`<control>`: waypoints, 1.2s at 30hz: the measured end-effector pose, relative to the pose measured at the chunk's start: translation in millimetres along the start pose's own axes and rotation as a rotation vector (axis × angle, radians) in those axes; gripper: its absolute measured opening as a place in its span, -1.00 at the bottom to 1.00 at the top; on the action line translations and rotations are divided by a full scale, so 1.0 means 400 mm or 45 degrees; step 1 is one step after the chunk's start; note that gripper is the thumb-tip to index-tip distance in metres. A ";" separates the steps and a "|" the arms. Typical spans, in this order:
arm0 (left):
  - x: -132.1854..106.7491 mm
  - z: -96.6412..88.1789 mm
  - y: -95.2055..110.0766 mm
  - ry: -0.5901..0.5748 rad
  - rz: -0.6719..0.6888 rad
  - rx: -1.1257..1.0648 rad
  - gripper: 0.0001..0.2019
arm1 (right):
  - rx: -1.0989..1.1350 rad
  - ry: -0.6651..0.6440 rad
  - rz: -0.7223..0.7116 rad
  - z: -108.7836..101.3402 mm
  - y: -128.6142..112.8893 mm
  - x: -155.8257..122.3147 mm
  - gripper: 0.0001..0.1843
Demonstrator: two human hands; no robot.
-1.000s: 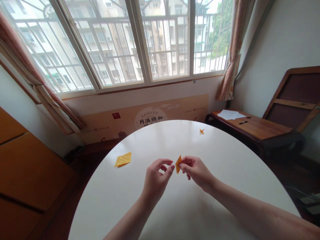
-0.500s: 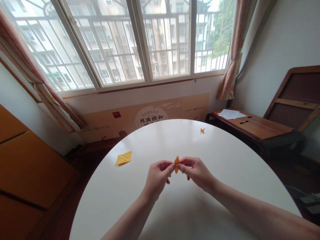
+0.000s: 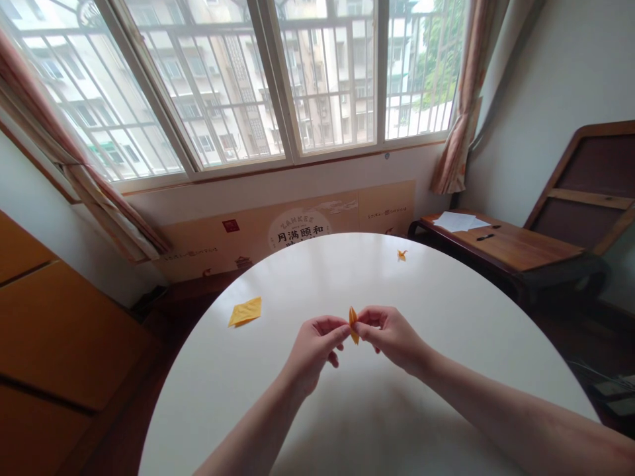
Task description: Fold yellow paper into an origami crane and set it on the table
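Note:
A small folded piece of orange-yellow origami paper (image 3: 352, 316) is held upright above the table, its pointed ends showing above and below my fingertips. My left hand (image 3: 317, 345) pinches it from the left between thumb and index finger. From the right, my right hand (image 3: 389, 336) pinches it the same way. My fingers hide its middle, so the exact folds cannot be made out. Farther off on the table stands a small orange folded paper crane (image 3: 401, 255). To the left lies a creased yellow sheet of paper (image 3: 245, 312).
A round white table (image 3: 238, 410) spreads out under my hands. Beyond its right edge, a low wooden table (image 3: 530, 244) holds white papers (image 3: 459, 221) and a dark pen (image 3: 485, 237). An orange-brown cabinet (image 3: 64, 330) is at the left, and a barred window (image 3: 238, 86) lies ahead.
The folded paper has tilted slightly between my fingers, and both hands have shifted a little to the right. The crane and the yellow sheet stay where they were.

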State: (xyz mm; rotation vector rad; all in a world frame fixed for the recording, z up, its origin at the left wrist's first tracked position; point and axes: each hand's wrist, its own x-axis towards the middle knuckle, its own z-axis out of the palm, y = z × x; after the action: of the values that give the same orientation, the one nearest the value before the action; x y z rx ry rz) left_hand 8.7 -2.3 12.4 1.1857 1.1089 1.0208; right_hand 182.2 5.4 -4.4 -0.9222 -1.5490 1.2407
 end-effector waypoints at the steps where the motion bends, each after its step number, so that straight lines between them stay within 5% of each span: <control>1: 0.000 0.000 0.000 0.004 -0.001 0.006 -0.66 | -0.041 0.002 -0.028 0.000 -0.003 -0.002 -0.81; 8: 0.000 0.001 0.005 0.003 -0.004 0.084 -0.67 | -0.242 0.042 -0.155 -0.006 -0.010 -0.006 -0.82; 18: 0.005 -0.010 0.000 0.021 -0.049 0.015 -0.71 | 0.018 -0.140 0.019 -0.018 0.011 0.002 -0.73; 36: 0.000 -0.001 0.007 0.020 0.055 0.139 -0.67 | -0.004 -0.086 0.059 -0.017 0.000 -0.001 -0.71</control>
State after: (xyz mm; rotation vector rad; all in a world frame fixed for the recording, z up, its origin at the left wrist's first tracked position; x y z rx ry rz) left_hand 8.2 -2.0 15.2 1.2953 1.1682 1.0145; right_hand 189.0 7.0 -4.0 -0.9313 -1.5905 1.3147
